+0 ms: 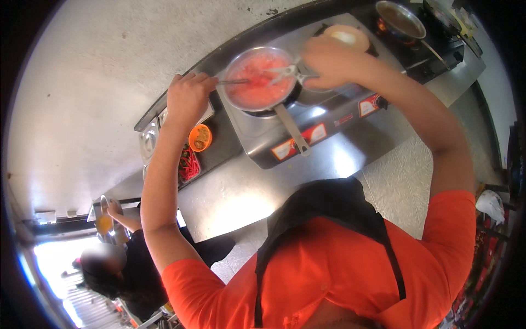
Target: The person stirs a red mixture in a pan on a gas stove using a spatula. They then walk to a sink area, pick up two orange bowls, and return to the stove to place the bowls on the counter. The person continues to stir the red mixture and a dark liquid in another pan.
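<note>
A steel pan point(252, 96) of chunky red sauce sits on the left burner of a silver gas stove point(249, 145), its handle toward me. My left hand point(187, 96) is closed on a thin metal utensil point(230, 81) that reaches over the pan into the sauce. My right hand point(331, 61), blurred, grips a silvery scissor-like tool point(290, 74), whose blades are over the sauce at the pan's right side. Behind that hand, a tan round item point(353, 33) with a white centre is on the right burner.
Another pan point(399, 19) stands on a black stove at top right. Left of my stove are steel containers point(149, 141), an orange bowl point(199, 138) and cut red vegetables point(189, 165). A co-worker point(137, 263) at lower left holds a container of yellow liquid point(104, 223). The steel counter edge runs before me.
</note>
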Tool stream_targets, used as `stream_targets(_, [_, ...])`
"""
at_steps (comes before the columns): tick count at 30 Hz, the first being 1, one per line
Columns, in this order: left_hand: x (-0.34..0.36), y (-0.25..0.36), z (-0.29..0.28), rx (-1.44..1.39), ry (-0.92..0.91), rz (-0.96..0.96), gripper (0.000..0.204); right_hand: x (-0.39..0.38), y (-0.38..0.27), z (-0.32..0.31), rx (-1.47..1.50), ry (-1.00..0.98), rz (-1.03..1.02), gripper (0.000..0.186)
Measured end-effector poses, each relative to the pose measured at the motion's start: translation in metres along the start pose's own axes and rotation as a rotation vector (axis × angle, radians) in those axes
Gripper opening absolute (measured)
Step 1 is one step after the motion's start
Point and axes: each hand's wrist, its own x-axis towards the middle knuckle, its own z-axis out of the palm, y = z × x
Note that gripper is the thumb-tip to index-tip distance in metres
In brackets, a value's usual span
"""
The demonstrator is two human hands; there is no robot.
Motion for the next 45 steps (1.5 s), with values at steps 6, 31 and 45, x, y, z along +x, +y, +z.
stream_targets(6, [0.003, 0.006, -0.006, -0.012, 0.059, 0.028, 0.013, 0.039, -0.005, 0.011, 0.048, -0.244, 0.087, 0.026])
stream_targets(31, [-0.033, -0.028, 0.019, -0.369, -0.208, -0.347, 0.025, 0.018, 0.024, 0.031, 0.086, -0.102, 0.194, 0.037])
stream_targets(45, [0.027, 0.022, 0.030, 0.101, -0.176, 0.049, 0.016, -0.017, 0.015, -0.011, 0.006, -0.055, 0.159, 0.056])
